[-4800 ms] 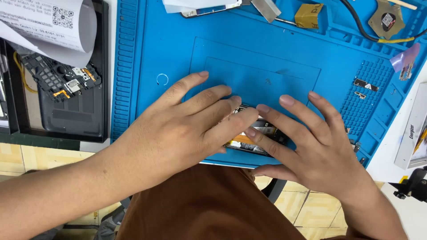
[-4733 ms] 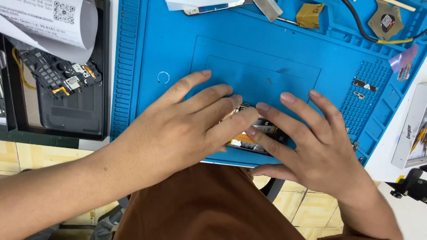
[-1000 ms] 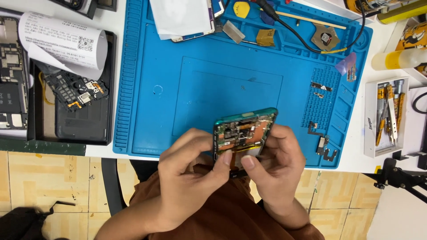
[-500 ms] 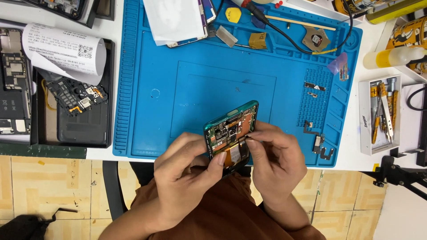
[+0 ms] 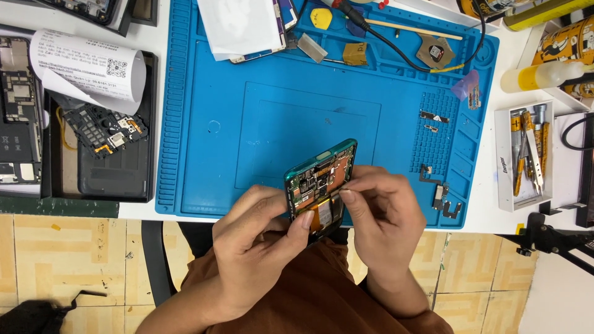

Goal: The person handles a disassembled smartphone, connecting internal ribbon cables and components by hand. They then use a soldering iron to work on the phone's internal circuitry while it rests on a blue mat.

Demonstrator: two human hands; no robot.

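An opened phone (image 5: 320,180) with a green frame and bare circuit boards is held tilted above the near edge of the blue work mat (image 5: 247,124). My left hand (image 5: 257,232) grips its lower left side, thumb pressed on the orange part near the bottom. My right hand (image 5: 383,210) pinches at the phone's right edge, fingertips on the inner parts beside the frame. Whether the right fingers hold a small piece I cannot tell.
Small phone parts (image 5: 440,195) lie on the mat's right side. A white tray of tools (image 5: 526,154) stands to the right, a black tray with a circuit frame (image 5: 105,130) and a curled paper (image 5: 86,71) to the left. Picks, a cable and a white sheet sit at the back.
The phone was lifted off the mat and is held in both hands. Over the last second it tilted and my right fingers shifted onto its right edge.
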